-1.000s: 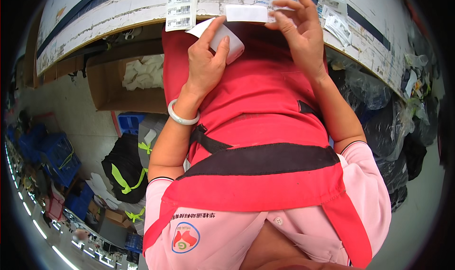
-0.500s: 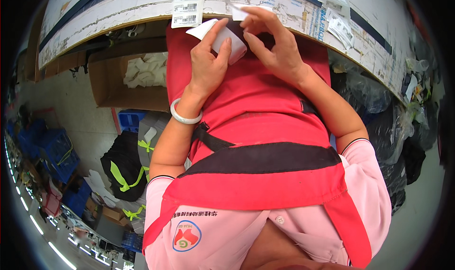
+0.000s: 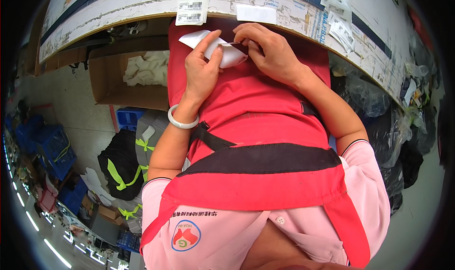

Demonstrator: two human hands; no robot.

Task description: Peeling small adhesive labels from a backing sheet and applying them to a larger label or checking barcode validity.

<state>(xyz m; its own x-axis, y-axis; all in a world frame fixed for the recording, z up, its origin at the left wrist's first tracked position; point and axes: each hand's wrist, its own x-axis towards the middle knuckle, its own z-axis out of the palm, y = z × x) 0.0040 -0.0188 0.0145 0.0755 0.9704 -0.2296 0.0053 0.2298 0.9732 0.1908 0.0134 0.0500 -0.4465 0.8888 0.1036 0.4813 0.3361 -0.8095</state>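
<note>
A curled white strip of paper (image 3: 229, 56) lies across the front of my red apron, below the table edge. My left hand (image 3: 204, 66) pinches it between thumb and forefinger. My right hand (image 3: 270, 54) has its fingertips closed on a thin edge of the same strip, close to my left fingertips. Just beyond my right hand, a blank white slip (image 3: 256, 14) lies at the table's edge. Sheets of barcode labels (image 3: 192, 5) hang over the edge to the left of it. Any print on the strip's far side is hidden.
The worn white table (image 3: 284, 7) curves across the front. More label strips (image 3: 340, 30) lie on its right part. Below left stands an open cardboard box (image 3: 106, 82) with pale scraps inside. Clear plastic bags (image 3: 374, 99) bulge at the right, and a blue crate (image 3: 59, 149) stands far left.
My right hand has come down from beside the blank slip, which now lies flat on the table edge, and pinches the strip. My left hand has lowered slightly with the strip.
</note>
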